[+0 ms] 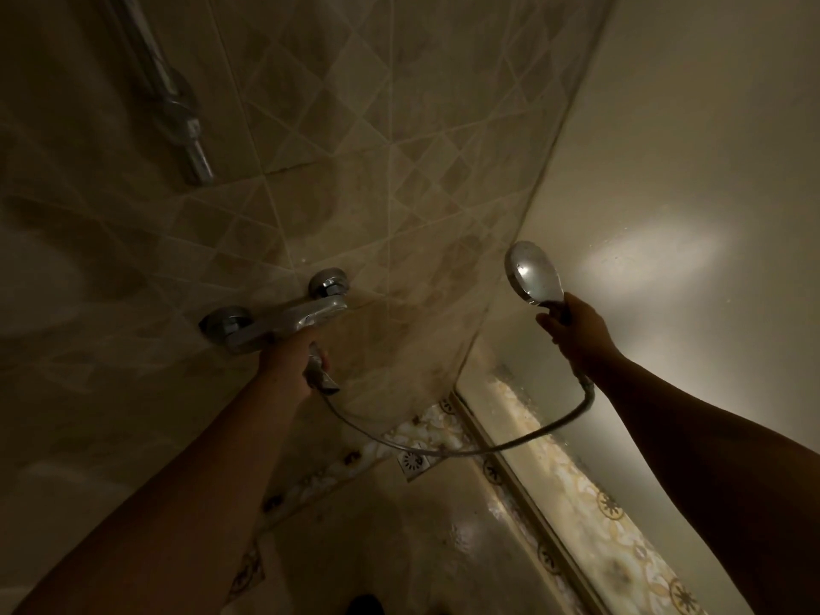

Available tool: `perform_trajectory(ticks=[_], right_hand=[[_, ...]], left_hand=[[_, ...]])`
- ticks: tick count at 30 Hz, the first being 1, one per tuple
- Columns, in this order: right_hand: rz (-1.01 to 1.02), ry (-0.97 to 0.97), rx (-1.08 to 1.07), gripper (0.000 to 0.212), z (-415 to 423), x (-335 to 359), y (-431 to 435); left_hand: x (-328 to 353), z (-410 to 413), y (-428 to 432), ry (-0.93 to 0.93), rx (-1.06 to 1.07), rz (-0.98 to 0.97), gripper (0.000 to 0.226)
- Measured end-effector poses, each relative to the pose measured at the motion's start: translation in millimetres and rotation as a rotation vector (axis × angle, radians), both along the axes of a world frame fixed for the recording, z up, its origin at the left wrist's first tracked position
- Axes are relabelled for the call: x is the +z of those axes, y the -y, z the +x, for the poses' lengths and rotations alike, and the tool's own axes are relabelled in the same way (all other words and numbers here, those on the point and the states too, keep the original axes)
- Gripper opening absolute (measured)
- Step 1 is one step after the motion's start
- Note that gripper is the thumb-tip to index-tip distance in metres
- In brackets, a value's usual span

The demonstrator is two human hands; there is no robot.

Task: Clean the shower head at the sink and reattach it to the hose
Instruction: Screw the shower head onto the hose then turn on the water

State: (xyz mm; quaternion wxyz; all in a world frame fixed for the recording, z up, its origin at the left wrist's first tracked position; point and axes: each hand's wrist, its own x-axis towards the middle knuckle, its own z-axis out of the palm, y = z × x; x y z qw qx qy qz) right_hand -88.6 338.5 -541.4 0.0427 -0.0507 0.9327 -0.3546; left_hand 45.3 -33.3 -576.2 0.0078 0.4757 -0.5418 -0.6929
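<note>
Right hand point(577, 332) grasped the shower head point(532, 273), hose point(466, 450) apparently attached; left hand point(287, 359) gripped the tap lever point(321, 378), probably to test flow.

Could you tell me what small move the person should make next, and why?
Probably ease the lever of the chrome wall mixer tap with the left hand, which grips it, to test the flow: the right hand holds the round chrome shower head by its handle, and the silver flexible hose appears joined to it.
</note>
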Motion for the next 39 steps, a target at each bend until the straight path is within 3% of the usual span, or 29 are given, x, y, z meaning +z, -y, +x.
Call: perform_trajectory(ticks=[12,17,26,30,39], right_hand=[[-0.013,0.019,-0.016,0.031,0.6,2.9,-5.1],[-0.025,0.041,-0.043,0.031,0.4,0.1,-3.4],[-0.001,0.047,-0.027,0.036,-2.8,-5.7,5.3],[0.074,0.026,0.025,0.028,-5.8,-4.2,9.3],[0.086,0.06,0.052,0.028,-5.3,-4.1,38.0]], left_hand=[[-2.3,1.8,-3.6,-0.038,0.029,0.022,0.03],[4.0,2.1,-8.7,-0.034,0.054,0.003,0.014],[3.7,2.3,-10.2,-0.027,0.096,-0.017,0.024],[-0.7,5.4,-15.9,-0.015,0.192,-0.085,0.034],[6.1,6.7,-22.2,-0.027,0.193,-0.094,0.032]])
